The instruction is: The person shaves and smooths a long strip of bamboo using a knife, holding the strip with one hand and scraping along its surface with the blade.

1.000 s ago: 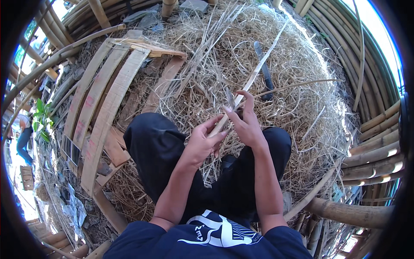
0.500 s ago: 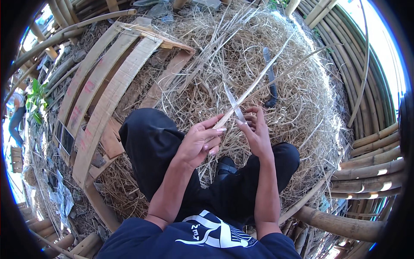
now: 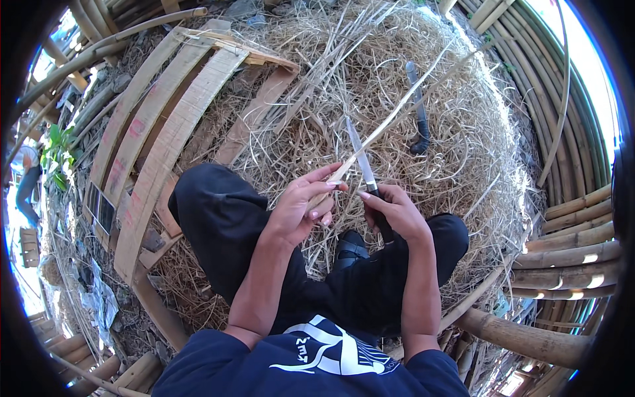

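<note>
Gripping knife (image 3: 358,153), right hand (image 3: 391,212)

Outdoor bamboo workshop: stacked bamboo poles (image 3: 569,218), shavings heap (image 3: 370,99), curved slats (image 3: 165,145).

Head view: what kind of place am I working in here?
Probably an outdoor bamboo-craft yard: bamboo poles stacked around, a deep pile of shavings, and curved slats on the ground.
</note>
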Available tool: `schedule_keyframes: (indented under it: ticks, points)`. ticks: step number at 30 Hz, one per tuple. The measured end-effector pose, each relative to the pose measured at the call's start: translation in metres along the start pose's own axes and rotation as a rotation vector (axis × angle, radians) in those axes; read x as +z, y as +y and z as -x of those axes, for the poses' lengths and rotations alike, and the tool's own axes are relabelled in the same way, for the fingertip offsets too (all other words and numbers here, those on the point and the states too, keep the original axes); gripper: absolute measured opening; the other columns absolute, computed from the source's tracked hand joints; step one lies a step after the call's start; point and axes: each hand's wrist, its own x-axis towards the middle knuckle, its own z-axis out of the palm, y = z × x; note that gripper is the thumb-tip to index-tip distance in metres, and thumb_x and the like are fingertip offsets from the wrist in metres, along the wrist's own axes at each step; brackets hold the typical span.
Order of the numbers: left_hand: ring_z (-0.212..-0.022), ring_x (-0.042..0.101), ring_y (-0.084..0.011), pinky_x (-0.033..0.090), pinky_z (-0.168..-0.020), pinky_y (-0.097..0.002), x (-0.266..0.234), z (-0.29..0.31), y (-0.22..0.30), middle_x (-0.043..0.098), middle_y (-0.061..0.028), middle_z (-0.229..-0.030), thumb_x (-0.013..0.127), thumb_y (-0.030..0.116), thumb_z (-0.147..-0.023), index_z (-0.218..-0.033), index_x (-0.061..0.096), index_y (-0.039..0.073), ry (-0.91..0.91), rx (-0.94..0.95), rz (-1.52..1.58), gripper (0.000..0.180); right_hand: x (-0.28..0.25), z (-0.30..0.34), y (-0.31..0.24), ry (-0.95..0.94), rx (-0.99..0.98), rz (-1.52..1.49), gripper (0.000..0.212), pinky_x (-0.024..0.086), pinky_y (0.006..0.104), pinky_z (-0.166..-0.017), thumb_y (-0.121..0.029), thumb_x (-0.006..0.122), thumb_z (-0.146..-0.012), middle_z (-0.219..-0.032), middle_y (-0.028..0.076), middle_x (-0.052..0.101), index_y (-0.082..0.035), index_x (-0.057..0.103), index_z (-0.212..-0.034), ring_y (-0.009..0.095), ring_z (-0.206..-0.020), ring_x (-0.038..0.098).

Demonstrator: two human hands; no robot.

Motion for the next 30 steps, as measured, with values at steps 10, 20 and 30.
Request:
schedule_keyframes:
  ticks: [10, 20, 30]
  points:
    - [-0.074, 0.066, -0.0119, 0.051, -0.060, -0.0237, -0.020, -0.006, -0.014, 0.067, -0.0097, -0.097, 0.060, 0.013, -0.091, -0.121, 0.055, -0.001, 0.456, 0.361, -0.863, 0.034, 0.015, -0.006, 0.007, -0.059, 0.130, -0.236, 0.025, 0.030, 0.0224, -0.037, -0.027, 0.057, -0.095, -0.064, 0.000, 0.055, -0.005, 0.053, -0.084, 0.005, -0.040, 0.040]
    - [-0.071, 0.062, -0.0137, 0.051, -0.065, -0.0276, -0.032, -0.015, -0.029, 0.066, -0.0097, -0.086, 0.063, 0.015, -0.088, -0.113, 0.060, -0.004, 0.519, 0.510, -1.333, 0.031, 0.036, -0.025, 0.021, 0.052, 0.200, -0.270, 0.030, 0.029, 0.0247, -0.038, -0.032, 0.051, -0.097, -0.060, -0.001, 0.047, -0.004, 0.055, -0.089, 0.007, -0.043, 0.041]
    - [-0.046, 0.051, -0.0216, 0.038, -0.049, -0.0364, -0.023, -0.012, -0.018, 0.055, -0.0124, -0.053, 0.057, 0.035, -0.092, -0.080, 0.065, -0.004, 0.580, 0.381, -1.339, 0.042, 0.032, -0.024, 0.022, -0.032, 0.276, -0.490, 0.039, 0.022, 0.0235, -0.034, -0.044, 0.037, -0.100, -0.055, -0.005, 0.033, -0.012, 0.042, -0.079, 0.006, -0.037, 0.027]
